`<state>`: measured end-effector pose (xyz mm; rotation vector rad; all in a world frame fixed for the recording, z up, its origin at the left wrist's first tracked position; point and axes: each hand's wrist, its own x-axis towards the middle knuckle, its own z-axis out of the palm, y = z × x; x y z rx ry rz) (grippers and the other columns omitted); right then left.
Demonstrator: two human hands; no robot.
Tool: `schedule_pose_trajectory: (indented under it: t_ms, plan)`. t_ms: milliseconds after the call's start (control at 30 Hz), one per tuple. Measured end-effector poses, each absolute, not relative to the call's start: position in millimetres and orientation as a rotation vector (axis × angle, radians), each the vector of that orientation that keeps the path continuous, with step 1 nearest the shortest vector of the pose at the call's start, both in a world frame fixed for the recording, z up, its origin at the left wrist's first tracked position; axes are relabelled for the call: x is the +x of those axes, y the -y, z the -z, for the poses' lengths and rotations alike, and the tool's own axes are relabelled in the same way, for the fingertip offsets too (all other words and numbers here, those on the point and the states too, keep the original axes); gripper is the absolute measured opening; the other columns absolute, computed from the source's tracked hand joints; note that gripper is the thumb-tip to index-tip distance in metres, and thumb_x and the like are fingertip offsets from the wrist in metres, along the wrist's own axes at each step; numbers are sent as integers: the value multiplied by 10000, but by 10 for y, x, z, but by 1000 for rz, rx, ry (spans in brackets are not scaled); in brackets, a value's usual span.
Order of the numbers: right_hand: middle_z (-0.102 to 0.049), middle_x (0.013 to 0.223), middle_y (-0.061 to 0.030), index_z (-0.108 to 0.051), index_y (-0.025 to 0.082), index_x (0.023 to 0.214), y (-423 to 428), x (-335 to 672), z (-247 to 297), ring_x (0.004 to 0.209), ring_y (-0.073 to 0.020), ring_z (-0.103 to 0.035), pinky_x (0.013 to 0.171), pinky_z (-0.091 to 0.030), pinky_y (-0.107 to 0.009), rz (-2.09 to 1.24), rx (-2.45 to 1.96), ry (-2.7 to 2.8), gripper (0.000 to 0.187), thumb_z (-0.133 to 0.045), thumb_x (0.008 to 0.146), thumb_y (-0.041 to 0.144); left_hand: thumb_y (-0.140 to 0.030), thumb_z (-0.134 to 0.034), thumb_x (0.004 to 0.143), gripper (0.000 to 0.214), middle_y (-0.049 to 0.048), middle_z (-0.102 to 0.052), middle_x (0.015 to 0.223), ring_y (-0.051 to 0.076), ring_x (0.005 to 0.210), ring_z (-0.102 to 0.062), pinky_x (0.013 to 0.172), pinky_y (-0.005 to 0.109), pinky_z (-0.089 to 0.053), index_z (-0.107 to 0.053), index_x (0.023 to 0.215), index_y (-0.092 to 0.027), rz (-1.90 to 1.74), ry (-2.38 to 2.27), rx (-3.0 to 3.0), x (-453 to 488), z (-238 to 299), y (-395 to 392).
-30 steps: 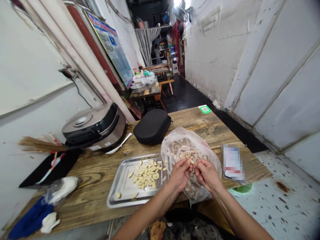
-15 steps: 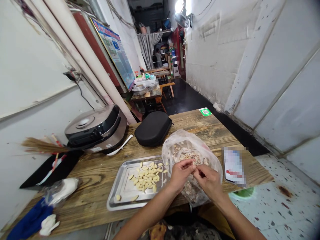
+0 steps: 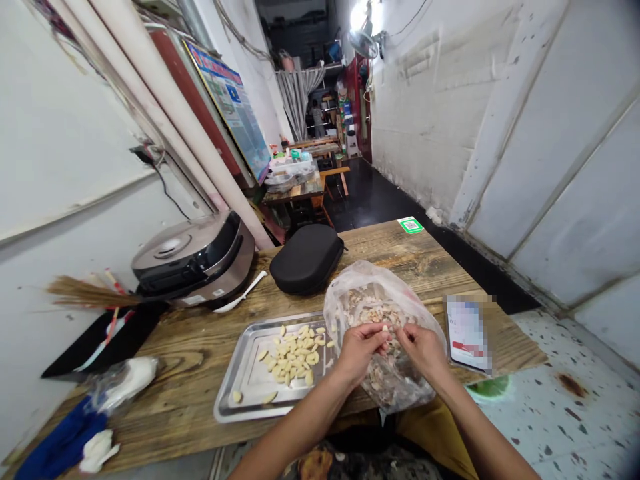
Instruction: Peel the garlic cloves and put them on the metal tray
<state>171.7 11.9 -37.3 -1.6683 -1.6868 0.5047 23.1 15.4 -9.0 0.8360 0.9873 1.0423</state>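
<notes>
Over the clear plastic bag [image 3: 345,283], my left hand [image 3: 361,348] pinches a small pale garlic clove [image 3: 385,328] between thumb and fingertips. My right hand [image 3: 423,350] is just to its right, fingers closed in a pinch; what they hold, if anything, is too small to make out. Inside the open bag lie papery garlic skins and bits [image 3: 377,310]. To the left of the bag, a shallow metal tray [image 3: 247,350] carries a loose pile of peeled, cream-yellow garlic cloves [image 3: 295,353], with a couple apart near its front edge.
A phone [image 3: 467,337] lies right of the bag. Behind are a black zip case [image 3: 305,259], a white plastic spoon [image 3: 243,293] and an electric cooker [image 3: 195,257]. At left sit a blue cloth [image 3: 63,437] and crumpled tissue [image 3: 97,450]. A person [image 3: 317,117] stands far back.
My hands, close together before, have drawn slightly apart, the right moving a little to the right. The pale clove now shows more plainly at my left fingertips.
</notes>
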Motion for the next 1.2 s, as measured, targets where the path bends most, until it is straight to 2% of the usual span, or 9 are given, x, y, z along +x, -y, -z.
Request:
schedule_pose_trajectory:
  t_ms: [100, 167, 233, 300, 400, 500, 633, 1000, 1200]
  plan:
    - [-608, 616, -16, -631, 204, 765, -113, 1727, 347, 569, -167, -544, 545, -398, -257, -609, -1536, 1723, 243, -476, 823, 381, -315, -775, 549, 273, 10, -610, 500, 91, 445, -505, 470, 209, -411, -706, 711, -107, -1066, -1089, 875, 237, 128, -160]
    - [-656, 802, -50, -637, 207, 947, -101, 1701, 307, 723, -193, -593, 658, -450, -283, -696, -1374, 1680, 238, -505, 819, 359, -335, -765, 550, 261, 6, -593, 460, 100, 414, -500, 452, 221, -416, -704, 674, -114, -1061, -1129, 907, 245, 171, -165]
    - [-656, 871, -69, -657, 213, 913, -95, 1658, 279, 816, -210, -597, 732, -462, -306, -778, -1254, 1627, 226, -519, 817, 364, -356, -755, 550, 261, 7, -585, 438, 106, 390, -492, 434, 231, -414, -707, 658, -123, -1042, -1140, 942, 255, 212, -176]
    - [-654, 836, -73, -674, 212, 823, -99, 1616, 275, 812, -220, -597, 734, -468, -320, -848, -1205, 1569, 219, -538, 802, 383, -354, -755, 542, 244, 7, -581, 422, 109, 374, -486, 418, 232, -404, -701, 624, -130, -1033, -1160, 970, 261, 233, -189]
    - [-643, 753, -66, -675, 199, 782, -110, 1579, 296, 674, -208, -584, 588, -470, -304, -986, -1235, 1447, 263, -569, 756, 438, -361, -751, 541, 246, 8, -582, 415, 110, 364, -485, 409, 230, -395, -686, 602, -132, -1028, -1190, 986, 259, 230, -189]
    - [-608, 624, -30, -667, 173, 781, -103, 1576, 305, 495, -157, -515, 437, -408, -263, -1191, -1286, 1274, 339, -607, 690, 495, -384, -753, 533, 280, 5, -585, 424, 111, 375, -496, 420, 231, -405, -668, 600, -126, -1033, -1184, 976, 255, 220, -171]
    - [-546, 492, 19, -663, 154, 750, -68, 1592, 262, 432, -120, -465, 438, -393, -242, -1361, -1266, 1144, 354, -641, 649, 492, -404, -756, 518, 323, 3, -594, 447, 115, 403, -516, 446, 238, -430, -664, 617, -111, -1024, -1146, 971, 260, 225, -143]
    - [-570, 482, 23, -688, 171, 752, 10, 1638, 217, 421, -118, -489, 444, -408, -246, -1262, -1318, 1114, 306, -652, 641, 453, -358, -752, 543, 261, -4, -619, 491, 102, 416, -528, 440, 214, -445, -676, 633, -125, -1054, -1191, 1065, 263, 152, -90]
    - [-587, 513, 10, -680, 137, 790, 26, 1643, 256, 430, -115, -504, 448, -419, -241, -1290, -1295, 1033, 336, -684, 647, 441, -290, -736, 570, 193, -2, -632, 502, 115, 442, -565, 451, 212, -463, -680, 656, -126, -1017, -1216, 1048, 243, 124, -95]
